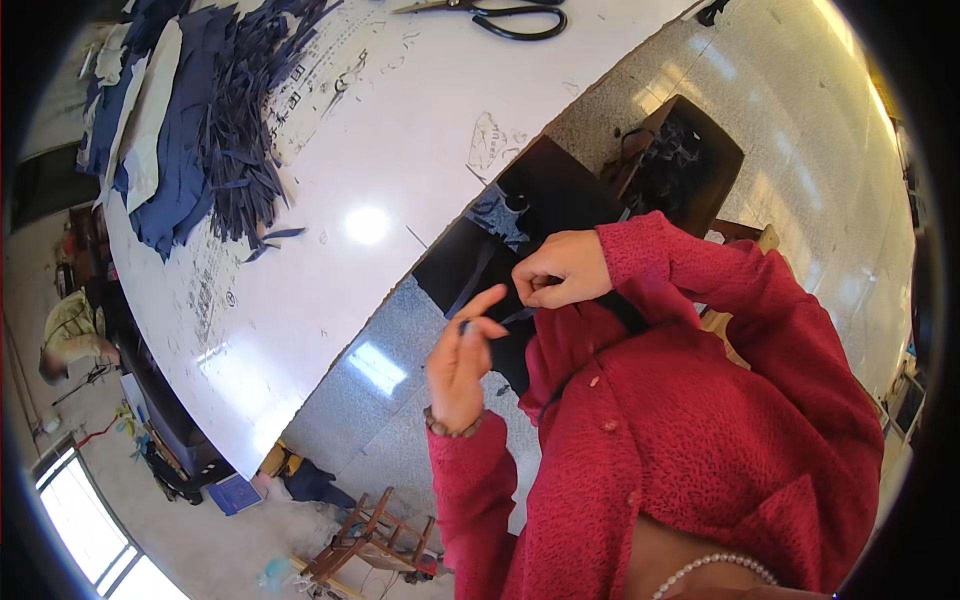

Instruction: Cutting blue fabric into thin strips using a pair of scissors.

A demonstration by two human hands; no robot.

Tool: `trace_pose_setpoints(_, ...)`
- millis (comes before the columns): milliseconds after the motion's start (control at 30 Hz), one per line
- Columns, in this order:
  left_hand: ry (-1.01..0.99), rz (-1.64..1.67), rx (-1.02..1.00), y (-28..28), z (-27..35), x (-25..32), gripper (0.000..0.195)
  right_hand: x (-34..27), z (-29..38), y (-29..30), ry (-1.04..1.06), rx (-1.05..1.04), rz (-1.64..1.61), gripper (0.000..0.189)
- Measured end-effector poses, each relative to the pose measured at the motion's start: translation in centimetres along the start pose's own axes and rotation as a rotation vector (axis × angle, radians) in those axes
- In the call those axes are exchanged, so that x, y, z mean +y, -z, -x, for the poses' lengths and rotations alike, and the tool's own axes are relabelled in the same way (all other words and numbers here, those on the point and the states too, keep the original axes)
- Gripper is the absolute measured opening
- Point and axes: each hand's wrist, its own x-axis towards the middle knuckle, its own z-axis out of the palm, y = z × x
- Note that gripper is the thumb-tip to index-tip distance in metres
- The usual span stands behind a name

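My left hand [459,360], with a beaded bracelet at the wrist, is raised in front of my lap with the index finger stretched out. A small dark bit, apparently fabric, shows between its thumb and fingers. Close by, my right hand [564,270] is curled, fingers toward the left one. A narrow dark fabric strip [519,315] comes out under its fingertips; what lies inside the curl is hidden. Another dark strip [474,276] lies over the black cloth [442,259] on my lap, below the hands. Both hands are just off the edge of the white table [337,292].
On the table lie a pile of dark blue cut strips [244,165], larger blue fabric pieces [184,112] and black-handled scissors [517,19]. A box of dark scraps [682,165] stands on the floor. A wooden stool [367,536] and another person [75,334] are farther off.
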Motion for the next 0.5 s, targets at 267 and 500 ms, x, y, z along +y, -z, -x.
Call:
trace_pose_setpoints(267, 0.042, 0.011, -0.359, -2.1, -4.4, 1.6, 0.027, -2.7, 2.1, 3.9, 0.076, 0.152, 0.117, 0.017)
trace_pose_setpoints(500, -0.025, 0.190, -0.437, -3.1, -6.1, 1.6, 0.028, -3.6, 1.5, 6.2, 0.110, 0.255, 0.208, 0.014)
